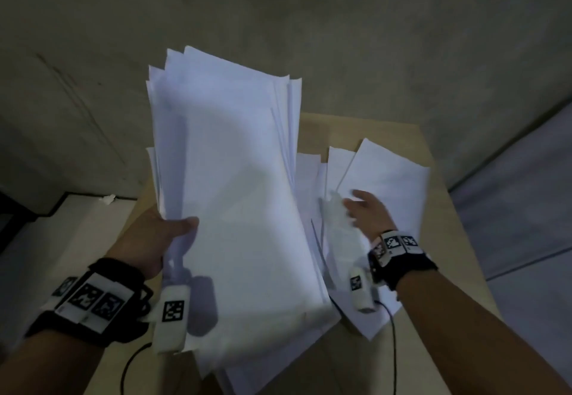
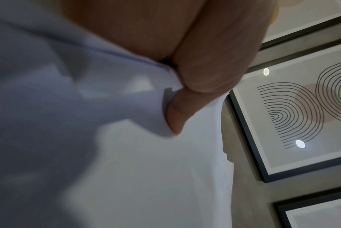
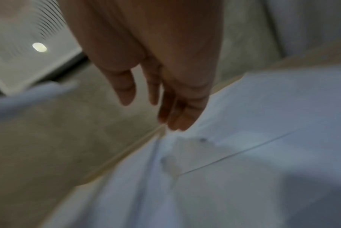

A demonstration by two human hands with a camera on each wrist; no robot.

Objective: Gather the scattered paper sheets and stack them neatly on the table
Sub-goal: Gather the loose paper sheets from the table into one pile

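My left hand (image 1: 167,233) grips a thick bundle of white paper sheets (image 1: 229,184) by its left edge, thumb on top, lifted above the table with uneven edges fanning out at the far end. In the left wrist view the thumb (image 2: 177,114) presses on the bundle (image 2: 126,169). My right hand (image 1: 365,209) hovers with straight fingers over loose white sheets (image 1: 390,178) lying on the table's right side. In the right wrist view the fingers (image 3: 177,117) point down at those sheets (image 3: 263,123), holding nothing.
The light wooden table (image 1: 452,240) is small, with edges near on the right and far side. A grey wall (image 1: 309,23) stands behind it. Framed line-art pictures (image 2: 302,117) hang on the wall. Thin black cables (image 1: 393,332) trail from the wrist cameras.
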